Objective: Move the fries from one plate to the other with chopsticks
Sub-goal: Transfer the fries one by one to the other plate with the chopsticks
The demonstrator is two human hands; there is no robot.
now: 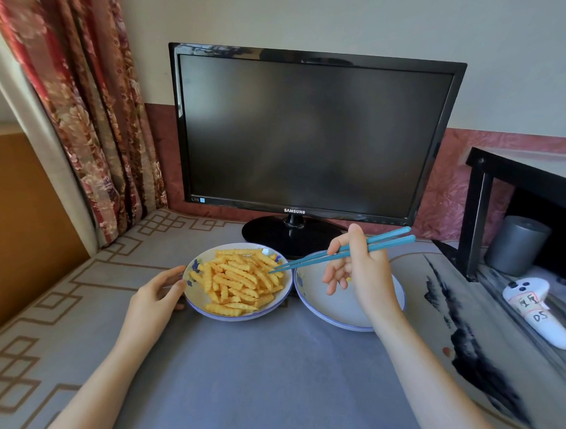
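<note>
Right hand: you are holding the blue chopsticks (pixel 338 253) in your right hand (pixel 360 268), right of centre, with your fingers curled round the shafts.
Chopstick tips: they are sitting almost closed with nothing between them, at the right edge of the fries (pixel 237 277).
Fries: they are lying heaped in the left plate (pixel 198 296) at centre frame. The right plate (pixel 330 302), just beside it, is showing bare.
Left hand: your left hand (pixel 158 290) is gripping the left plate's rim.
Risk: the ridged fries are crossing each other, so a shallow pinch is likely to drag out neighbours or slip.
Risk: a loose fry may drop in the seam between the plates.
</note>
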